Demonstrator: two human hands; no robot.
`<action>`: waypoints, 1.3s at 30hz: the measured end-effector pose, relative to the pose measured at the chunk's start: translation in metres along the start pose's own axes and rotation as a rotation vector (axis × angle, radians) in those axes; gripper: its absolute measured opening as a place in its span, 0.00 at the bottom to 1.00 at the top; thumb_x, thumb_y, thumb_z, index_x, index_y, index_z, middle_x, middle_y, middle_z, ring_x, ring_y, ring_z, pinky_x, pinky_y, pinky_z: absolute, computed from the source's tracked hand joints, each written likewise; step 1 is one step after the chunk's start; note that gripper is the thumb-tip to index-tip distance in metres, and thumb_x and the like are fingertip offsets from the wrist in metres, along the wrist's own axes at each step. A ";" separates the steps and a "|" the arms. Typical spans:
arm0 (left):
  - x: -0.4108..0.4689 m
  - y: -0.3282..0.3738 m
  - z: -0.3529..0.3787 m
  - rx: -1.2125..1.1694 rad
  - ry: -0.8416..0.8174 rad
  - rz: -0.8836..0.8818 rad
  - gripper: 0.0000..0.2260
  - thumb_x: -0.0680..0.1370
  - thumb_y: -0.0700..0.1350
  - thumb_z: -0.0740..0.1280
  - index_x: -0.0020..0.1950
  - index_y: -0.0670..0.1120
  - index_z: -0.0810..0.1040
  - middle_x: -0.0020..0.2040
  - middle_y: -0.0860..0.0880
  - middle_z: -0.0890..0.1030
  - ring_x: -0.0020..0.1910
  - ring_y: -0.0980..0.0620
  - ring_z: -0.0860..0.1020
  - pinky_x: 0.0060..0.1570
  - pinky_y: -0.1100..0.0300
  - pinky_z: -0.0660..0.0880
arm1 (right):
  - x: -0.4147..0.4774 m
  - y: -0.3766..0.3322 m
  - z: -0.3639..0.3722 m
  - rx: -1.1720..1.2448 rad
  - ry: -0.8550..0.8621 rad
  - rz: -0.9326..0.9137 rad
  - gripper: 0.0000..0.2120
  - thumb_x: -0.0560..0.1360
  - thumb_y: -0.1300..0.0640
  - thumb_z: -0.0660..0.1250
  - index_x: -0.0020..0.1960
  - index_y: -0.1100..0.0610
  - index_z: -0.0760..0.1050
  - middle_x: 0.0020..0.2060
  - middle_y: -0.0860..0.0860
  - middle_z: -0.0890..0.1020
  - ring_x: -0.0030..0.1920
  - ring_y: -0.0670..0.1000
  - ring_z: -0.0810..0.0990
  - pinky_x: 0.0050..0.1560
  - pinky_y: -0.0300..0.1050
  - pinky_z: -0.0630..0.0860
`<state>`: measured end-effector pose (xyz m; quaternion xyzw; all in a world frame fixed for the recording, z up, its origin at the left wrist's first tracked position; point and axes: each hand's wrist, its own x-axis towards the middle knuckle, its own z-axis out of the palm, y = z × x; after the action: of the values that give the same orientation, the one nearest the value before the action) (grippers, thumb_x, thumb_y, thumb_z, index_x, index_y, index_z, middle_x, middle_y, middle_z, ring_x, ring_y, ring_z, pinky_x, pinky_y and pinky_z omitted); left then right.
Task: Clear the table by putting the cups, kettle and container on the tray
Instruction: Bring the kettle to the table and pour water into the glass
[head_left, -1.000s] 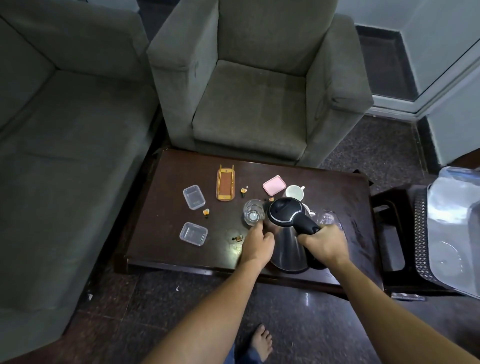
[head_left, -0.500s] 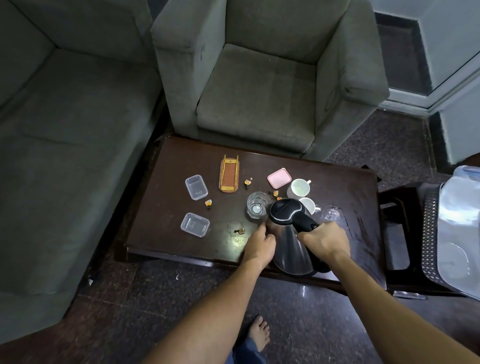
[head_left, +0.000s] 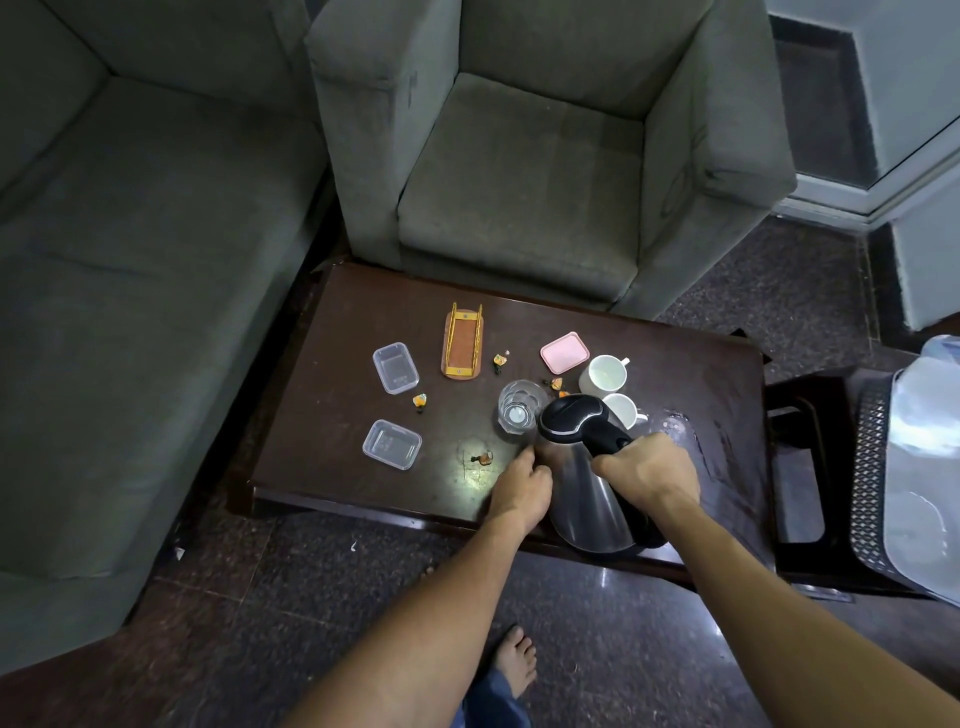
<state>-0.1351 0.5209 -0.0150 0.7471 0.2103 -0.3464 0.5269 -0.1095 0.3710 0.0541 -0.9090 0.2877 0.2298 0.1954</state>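
A steel kettle (head_left: 587, 499) with a black lid stands at the near edge of the dark wooden table (head_left: 332, 457). My right hand (head_left: 649, 470) grips its black handle. My left hand (head_left: 519, 486) rests against the kettle's left side, fingers curled. Behind the kettle stand a clear glass (head_left: 517, 413) and two white cups (head_left: 602, 374) (head_left: 626, 409); another clear glass (head_left: 672, 427) sits to its right. Two clear plastic containers (head_left: 396, 367) (head_left: 391, 444) and a pink lid (head_left: 564, 352) lie on the table. A silver tray (head_left: 919, 488) lies on a stand at the far right.
An orange-framed holder (head_left: 462, 345) and several small orange scraps lie on the table. A grey armchair (head_left: 524, 171) stands behind it and a grey sofa (head_left: 130, 260) to the left. A dark stand (head_left: 800, 467) sits between table and tray. My bare foot (head_left: 514, 662) is below.
The view has shifted slightly, so the table sits lower in frame. Both hands stay on the kettle, which has not clearly moved on the table.
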 end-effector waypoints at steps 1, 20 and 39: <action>0.000 -0.001 0.000 -0.001 -0.002 -0.001 0.23 0.81 0.44 0.58 0.76 0.52 0.72 0.73 0.46 0.77 0.72 0.43 0.73 0.75 0.50 0.67 | 0.000 -0.001 0.000 -0.008 -0.003 -0.001 0.13 0.60 0.46 0.69 0.34 0.57 0.78 0.29 0.51 0.81 0.32 0.54 0.81 0.30 0.39 0.71; 0.006 -0.004 -0.003 -0.030 -0.022 0.004 0.18 0.80 0.42 0.58 0.68 0.46 0.76 0.68 0.42 0.80 0.68 0.41 0.76 0.72 0.47 0.70 | 0.006 -0.017 -0.001 -0.083 -0.013 -0.027 0.11 0.62 0.48 0.69 0.35 0.56 0.76 0.31 0.51 0.80 0.32 0.53 0.78 0.32 0.41 0.72; 0.007 0.001 -0.007 -0.043 -0.041 0.006 0.16 0.80 0.43 0.58 0.65 0.48 0.78 0.66 0.44 0.81 0.67 0.42 0.77 0.70 0.49 0.71 | 0.013 -0.022 -0.004 -0.104 -0.050 -0.006 0.13 0.64 0.48 0.69 0.39 0.58 0.78 0.34 0.53 0.81 0.38 0.57 0.82 0.37 0.43 0.76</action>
<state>-0.1275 0.5263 -0.0182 0.7292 0.2044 -0.3553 0.5479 -0.0852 0.3806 0.0557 -0.9127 0.2678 0.2663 0.1557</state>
